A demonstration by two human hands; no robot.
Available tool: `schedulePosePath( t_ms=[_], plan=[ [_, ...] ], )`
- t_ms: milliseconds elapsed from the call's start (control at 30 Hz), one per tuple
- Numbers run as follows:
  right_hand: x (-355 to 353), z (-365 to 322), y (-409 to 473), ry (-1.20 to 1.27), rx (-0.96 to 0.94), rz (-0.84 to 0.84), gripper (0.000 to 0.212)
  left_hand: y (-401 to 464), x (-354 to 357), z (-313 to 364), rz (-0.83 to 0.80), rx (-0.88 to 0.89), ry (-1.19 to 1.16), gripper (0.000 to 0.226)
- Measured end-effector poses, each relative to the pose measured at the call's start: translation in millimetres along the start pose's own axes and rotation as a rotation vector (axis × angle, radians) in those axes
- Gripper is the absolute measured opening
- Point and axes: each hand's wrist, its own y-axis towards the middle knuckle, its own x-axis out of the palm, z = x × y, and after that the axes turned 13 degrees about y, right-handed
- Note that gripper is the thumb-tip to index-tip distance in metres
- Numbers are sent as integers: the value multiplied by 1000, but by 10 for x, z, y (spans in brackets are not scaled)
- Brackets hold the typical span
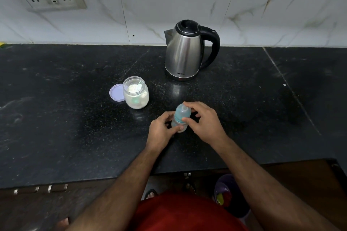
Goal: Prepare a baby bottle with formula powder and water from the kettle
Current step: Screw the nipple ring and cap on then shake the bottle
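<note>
The stainless-steel electric kettle with a black handle (185,52) bears a small dark brand mark low on its body, too blurred to read.

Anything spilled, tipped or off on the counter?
Nothing stands out. The kettle and open powder jar stand upright, the jar's lid beside it; both hands hold the baby bottle. No spill visible.

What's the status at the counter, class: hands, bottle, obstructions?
Left hand grips baby bottle body; right hand grips its cap. Bottle upright on counter. Formula jar open, kettle behind, both apart. Nothing in the way.
</note>
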Motion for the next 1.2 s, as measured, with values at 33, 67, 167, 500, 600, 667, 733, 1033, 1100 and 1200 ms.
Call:
schedulePosePath(
  t_ms=[33,67,167,500,600,667,733,1033,1100,1200],
  plan=[
    [4,6,-1,2,-5,5,51,3,5,-7,2,1,2,49],
    [13,9,-3,2,-17,9,50,1,9,-10,4,1,7,49],
    [51,11,-22,-9,-47,34,49,7,12,-10,11,0,27,49],
    [40,-139,-6,-43,90,-3,55,16,-29,19,-8,13,110,48],
    [-21,-194,90,-119,138,-103,64,30,-30,-3,-13,19,139,48],
    [11,-216,103,-151,148,-106,67,35,-30,-5,-16,16,160,48],
    [73,-218,87,-167,131,-57,60,37,-30,-7,-15,8,161,47],
    [167,-180,75,-190,156,-7,52,41,-15,-8,-10,-12,154,46],
    [151,-184,79,-196,149,-17,53,30,-25,0,-19,-2,152,45],
    [114,-172,102,-172,144,-46,53,19,-41,5,-32,9,147,48]
  ],
)
